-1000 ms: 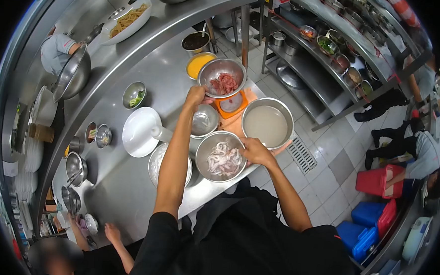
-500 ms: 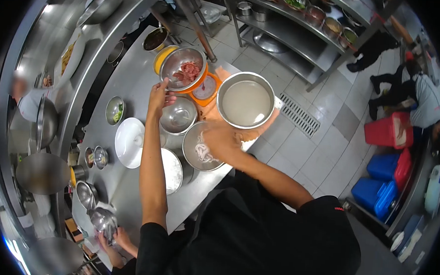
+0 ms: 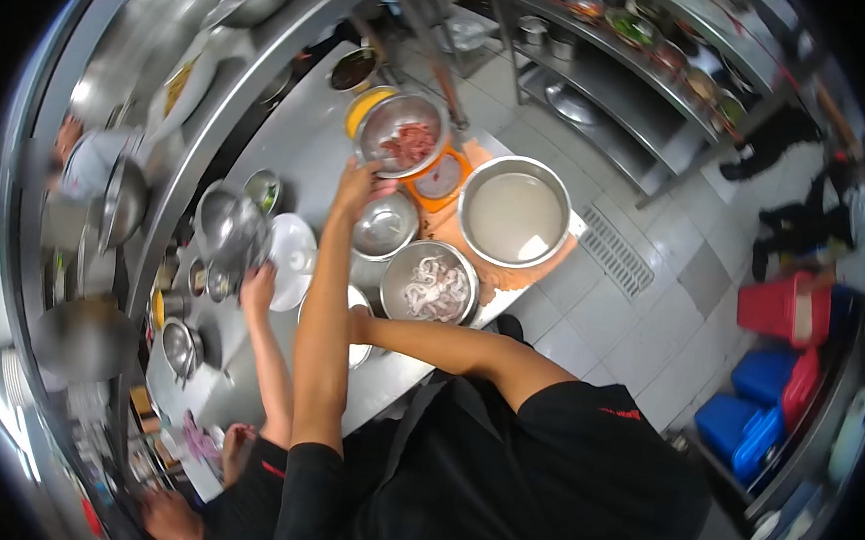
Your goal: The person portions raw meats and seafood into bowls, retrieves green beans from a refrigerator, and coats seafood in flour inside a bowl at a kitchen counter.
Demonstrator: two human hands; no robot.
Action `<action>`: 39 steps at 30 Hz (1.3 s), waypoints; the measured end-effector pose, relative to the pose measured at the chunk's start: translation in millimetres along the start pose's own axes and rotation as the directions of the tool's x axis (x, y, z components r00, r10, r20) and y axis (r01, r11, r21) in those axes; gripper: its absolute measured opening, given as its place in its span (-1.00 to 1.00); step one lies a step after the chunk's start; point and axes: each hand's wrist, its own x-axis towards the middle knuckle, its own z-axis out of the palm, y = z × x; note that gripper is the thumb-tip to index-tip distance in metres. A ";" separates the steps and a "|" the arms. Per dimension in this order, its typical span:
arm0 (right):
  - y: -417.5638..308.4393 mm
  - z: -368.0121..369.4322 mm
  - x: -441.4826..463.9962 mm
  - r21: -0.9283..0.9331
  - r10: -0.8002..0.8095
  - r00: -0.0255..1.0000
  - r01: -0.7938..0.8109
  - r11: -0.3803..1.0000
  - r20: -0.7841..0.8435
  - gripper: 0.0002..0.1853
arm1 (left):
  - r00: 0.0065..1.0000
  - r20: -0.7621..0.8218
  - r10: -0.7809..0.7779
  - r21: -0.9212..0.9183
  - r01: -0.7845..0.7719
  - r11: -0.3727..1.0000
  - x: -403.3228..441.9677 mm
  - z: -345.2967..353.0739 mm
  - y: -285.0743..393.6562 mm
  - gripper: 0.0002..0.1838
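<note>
My left hand grips the rim of a metal bowl with red raw meat strips in it. That bowl sits over an orange scale. My right hand is at a container of white contents, mostly hidden behind my left forearm, so its fingers do not show. Just right of it stands a metal bowl of pale squid pieces. Another metal bowl lies below my left hand. A large pot of cloudy liquid stands at the right.
At left, a co-worker's hand holds a metal bowl above the steel table. A white plate and small bowls stand nearby. Shelves and a floor drain are beyond; bins stand right.
My right hand has moved left, out of the squid bowl to the white contents. My left hand has closed on the meat bowl's rim. The co-worker's bowl has moved further up the table.
</note>
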 end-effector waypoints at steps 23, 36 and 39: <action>-35.9 -80.1 12.9 -0.114 -0.106 0.991 0.096 0.989 -0.080 -0.86 | 0.655 -0.753 0.066 -0.297 -0.428 0.854 -391.2 -106.8 -85.2 -0.28; -165.2 33.0 26.1 -0.159 -0.294 0.796 0.433 0.887 0.530 -0.58 | 0.702 -0.712 0.016 -0.435 -0.458 0.775 -428.7 -153.7 -136.0 -0.30; -144.7 71.2 34.3 -0.134 -0.275 0.702 0.468 0.873 0.657 -0.55 | 0.690 -0.723 -0.037 -0.458 -0.439 0.773 -432.0 -161.2 -149.8 -0.31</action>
